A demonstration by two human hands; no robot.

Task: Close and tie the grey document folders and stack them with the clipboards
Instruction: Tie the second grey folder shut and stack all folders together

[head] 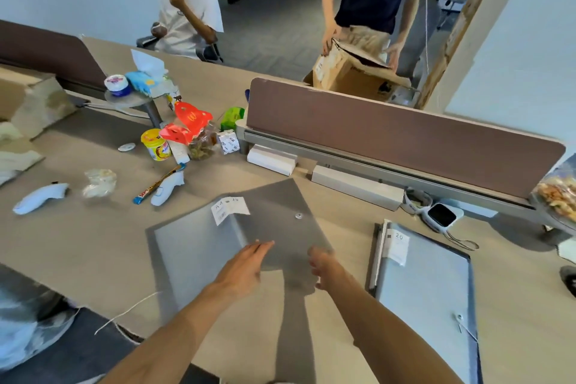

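An open grey document folder (pixel 199 246) lies in the middle of the desk, its flap (pixel 280 221) raised and folded toward the right, with a metal button (pixel 299 215) and a white label (pixel 229 208) on it. My left hand (pixel 246 265) rests flat with spread fingers on the flap's near edge. My right hand (pixel 322 265) touches the flap's right near corner, fingers curled; motion blur hides the exact grip. A white string (pixel 131 312) trails off the folder's near left side. A second grey folder (pixel 427 296) lies shut to the right, with its own label and string.
Snacks, a yellow cup (pixel 156 143), red packaging (pixel 190 121) and two white controllers (pixel 40 198) clutter the left. A brown partition (pixel 405 137) runs behind the folders, white boxes (pixel 355 185) at its foot. A smartwatch (pixel 441 215) lies right. Two people are beyond the desk.
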